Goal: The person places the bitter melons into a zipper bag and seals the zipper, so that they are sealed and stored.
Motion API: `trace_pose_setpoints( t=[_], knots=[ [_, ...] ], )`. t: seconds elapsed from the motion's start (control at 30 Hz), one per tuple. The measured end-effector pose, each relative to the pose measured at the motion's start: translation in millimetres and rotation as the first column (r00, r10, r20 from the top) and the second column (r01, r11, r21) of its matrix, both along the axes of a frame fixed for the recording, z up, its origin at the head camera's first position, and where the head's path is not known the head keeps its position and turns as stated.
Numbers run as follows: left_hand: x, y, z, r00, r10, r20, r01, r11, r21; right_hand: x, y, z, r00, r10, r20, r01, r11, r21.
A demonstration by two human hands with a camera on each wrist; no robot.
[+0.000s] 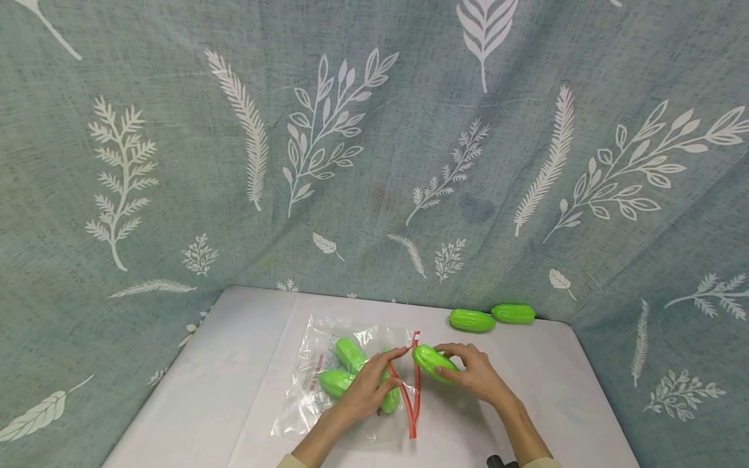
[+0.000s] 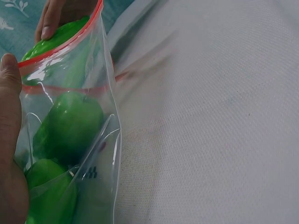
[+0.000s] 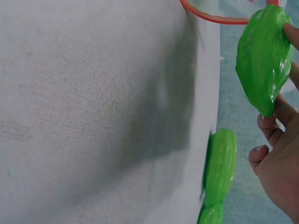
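A clear zip bag (image 1: 298,396) with a red-edged mouth lies on the table, its mouth parted and facing right. Three green cucumbers (image 1: 335,383) are inside it, one of them partly behind my left hand (image 1: 365,390). That hand holds the bag near the red rim (image 2: 56,53), thumb and fingers spread. My right hand (image 1: 476,374) grips another green cucumber (image 3: 264,58) between thumb and fingers. This cucumber's far end is at the bag's mouth. In the left wrist view it shows at the red rim, partly behind the clear plastic; how far in it reaches is hard to tell.
Two more green cucumbers lie end to end at the table's back edge, a nearer one (image 1: 471,320) and one to its right (image 1: 513,313). A dark object (image 1: 496,461) shows at the bottom edge. Patterned green cloth (image 1: 351,162) hangs around the white table (image 1: 526,390).
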State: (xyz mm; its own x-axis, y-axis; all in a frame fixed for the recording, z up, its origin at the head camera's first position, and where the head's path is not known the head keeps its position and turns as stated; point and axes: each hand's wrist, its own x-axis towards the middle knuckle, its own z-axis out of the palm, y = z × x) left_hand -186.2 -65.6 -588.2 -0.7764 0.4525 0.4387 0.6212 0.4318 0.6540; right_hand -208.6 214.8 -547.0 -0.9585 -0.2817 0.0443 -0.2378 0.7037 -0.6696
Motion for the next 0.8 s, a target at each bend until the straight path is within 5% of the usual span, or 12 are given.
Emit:
trace_pose_setpoints(
  t=[0.53,0.8],
  knots=[
    [-1.0,0.2,-3.0,1.000,0.004,-0.018,-0.004,1.000,-0.013,1.0,-4.2,-4.3,1.000,0.019,-0.012,-0.019,0.999,-0.028],
    [-1.0,0.5,-0.8,1.000,0.008,0.023,-0.007,1.000,-0.019,2.3,-6.6,-5.0,1.000,0.020,0.005,-0.020,1.000,-0.013]
  ],
)
